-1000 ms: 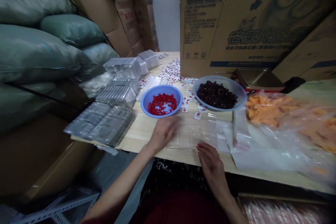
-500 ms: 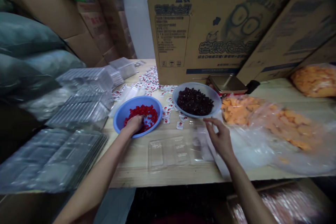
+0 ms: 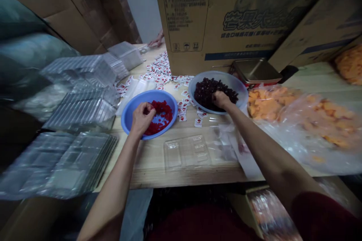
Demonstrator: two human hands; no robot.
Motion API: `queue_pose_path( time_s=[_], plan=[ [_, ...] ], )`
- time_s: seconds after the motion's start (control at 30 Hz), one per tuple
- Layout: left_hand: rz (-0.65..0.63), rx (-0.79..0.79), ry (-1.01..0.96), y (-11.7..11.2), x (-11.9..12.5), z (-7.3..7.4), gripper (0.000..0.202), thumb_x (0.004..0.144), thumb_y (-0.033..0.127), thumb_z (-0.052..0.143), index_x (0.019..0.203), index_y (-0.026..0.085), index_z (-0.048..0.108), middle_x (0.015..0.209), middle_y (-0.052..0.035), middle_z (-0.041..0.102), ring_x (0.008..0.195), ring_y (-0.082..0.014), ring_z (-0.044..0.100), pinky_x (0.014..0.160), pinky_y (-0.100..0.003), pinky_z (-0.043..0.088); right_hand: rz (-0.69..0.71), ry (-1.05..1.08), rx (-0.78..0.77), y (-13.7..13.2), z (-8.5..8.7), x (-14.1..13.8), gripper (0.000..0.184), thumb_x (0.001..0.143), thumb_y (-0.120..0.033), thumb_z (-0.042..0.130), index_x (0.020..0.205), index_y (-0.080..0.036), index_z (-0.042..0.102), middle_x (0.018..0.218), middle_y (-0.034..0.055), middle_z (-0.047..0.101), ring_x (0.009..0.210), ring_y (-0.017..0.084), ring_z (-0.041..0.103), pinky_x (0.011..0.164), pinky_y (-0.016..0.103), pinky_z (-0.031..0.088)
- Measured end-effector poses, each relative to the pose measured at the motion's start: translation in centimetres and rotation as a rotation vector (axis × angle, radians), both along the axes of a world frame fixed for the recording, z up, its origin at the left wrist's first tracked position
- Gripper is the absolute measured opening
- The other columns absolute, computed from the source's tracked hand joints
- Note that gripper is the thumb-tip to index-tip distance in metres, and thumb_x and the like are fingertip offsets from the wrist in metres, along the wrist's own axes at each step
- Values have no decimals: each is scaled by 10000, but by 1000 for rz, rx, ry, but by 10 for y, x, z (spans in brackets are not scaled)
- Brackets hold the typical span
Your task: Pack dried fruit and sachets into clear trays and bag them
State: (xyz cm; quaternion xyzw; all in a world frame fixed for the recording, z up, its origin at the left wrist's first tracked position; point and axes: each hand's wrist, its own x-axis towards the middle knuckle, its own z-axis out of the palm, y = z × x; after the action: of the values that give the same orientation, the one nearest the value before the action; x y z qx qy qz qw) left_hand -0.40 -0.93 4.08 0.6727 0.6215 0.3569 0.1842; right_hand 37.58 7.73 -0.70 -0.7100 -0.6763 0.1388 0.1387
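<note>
My left hand (image 3: 142,117) is inside the blue bowl (image 3: 130,109), fingers closed in a pinch over the red candied pieces (image 3: 160,116). My right hand (image 3: 220,99) reaches into the grey bowl (image 3: 240,84), fingers curled down into the dark dried fruit (image 3: 207,88). What either hand grips is hidden by its fingers. A clear plastic compartment tray (image 3: 188,151) lies on the wooden table (image 3: 175,175) between my arms, near the front edge.
Stacks of clear trays (image 3: 82,109) fill the left side. Small red-and-white sachets (image 3: 161,73) are scattered behind the bowls. A large cardboard box (image 3: 215,15) stands at the back, a metal scale (image 3: 256,71) beside it. Bags of orange dried fruit (image 3: 308,118) lie right. Another person's hand (image 3: 156,40) shows far back.
My right hand moved from the table edge up into the grey bowl. My left hand went into the blue bowl and closed over red pieces. The view shifted down and closer.
</note>
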Motion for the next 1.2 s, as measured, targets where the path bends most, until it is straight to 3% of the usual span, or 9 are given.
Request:
queue_pose_path(
  time_s=[0.13, 0.27, 0.37, 0.57, 0.73, 0.83, 0.93, 1.03, 1.2],
  plan=[
    [-231, -14, -318, -53, 34, 18, 180, 821, 303, 623, 776, 197, 485, 844, -1, 629, 727, -114, 557, 673, -221, 436, -99, 53, 104, -16, 14, 20, 52, 836, -124, 597, 826, -138, 646, 844, 92, 687, 765, 157, 587, 743, 263, 438],
    [-437, -182, -352, -100, 76, 1, 143, 874, 291, 616, 958, 210, 533, 829, 8, 634, 722, -118, 584, 655, -227, 440, -9, 430, 313, -76, 27, 3, 80, 813, -233, 660, 816, -169, 613, 775, 33, 663, 678, 148, 566, 640, 245, 432],
    [-482, -159, -172, -109, 104, -28, 43, 898, 239, 588, 925, 209, 573, 823, -3, 633, 765, -144, 584, 708, -268, 454, 207, 669, 226, -141, 9, -35, 120, 830, -292, 652, 775, -186, 640, 735, 12, 665, 671, 155, 573, 629, 251, 422],
    [-431, 36, 186, -111, 130, -69, 148, 909, 223, 581, 810, 180, 683, 875, -72, 604, 945, -225, 538, 843, -360, 461, 166, 571, 201, -209, -45, -89, 97, 838, -153, 599, 762, -185, 649, 740, 24, 617, 706, 178, 565, 673, 286, 441],
    [-412, 126, 131, -118, 108, -38, 224, 971, 237, 465, 992, 197, 684, 935, -80, 632, 946, -203, 572, 852, -336, 481, 233, 508, 287, -220, -35, -90, 179, 907, -164, 538, 807, -213, 678, 889, 73, 607, 863, 220, 588, 792, 343, 486],
    [-207, 162, 104, -96, 63, -7, 206, 968, 270, 458, 1053, 196, 631, 1028, -92, 654, 979, -202, 604, 887, -334, 485, 213, 531, 343, -214, -7, -69, 191, 951, -234, 504, 871, -228, 678, 899, 69, 611, 825, 210, 596, 763, 334, 495],
    [-61, -114, 373, -51, 12, 5, 222, 886, 277, 561, 1085, 202, 624, 1110, -108, 673, 1050, -246, 618, 905, -349, 478, 100, 432, 455, -177, 22, -32, 201, 958, -269, 488, 929, -205, 677, 917, 77, 646, 834, 212, 604, 767, 328, 492],
    [-168, -563, 575, -7, -17, -5, 259, 710, 271, 725, 955, 216, 663, 952, -66, 728, 932, -242, 670, 770, -283, 498, -32, 130, 312, -113, 36, 1, 182, 922, -217, 529, 952, -172, 703, 980, 109, 691, 954, 239, 612, 862, 345, 468],
    [-202, -623, 664, 22, -19, -27, 214, 674, 269, 734, 861, 182, 676, 904, -109, 743, 858, -256, 694, 702, -285, 490, 72, 33, -6, -26, 19, 0, 160, 745, -117, 723, 874, -211, 723, 943, 32, 722, 925, 179, 644, 833, 246, 465]
  ],
)
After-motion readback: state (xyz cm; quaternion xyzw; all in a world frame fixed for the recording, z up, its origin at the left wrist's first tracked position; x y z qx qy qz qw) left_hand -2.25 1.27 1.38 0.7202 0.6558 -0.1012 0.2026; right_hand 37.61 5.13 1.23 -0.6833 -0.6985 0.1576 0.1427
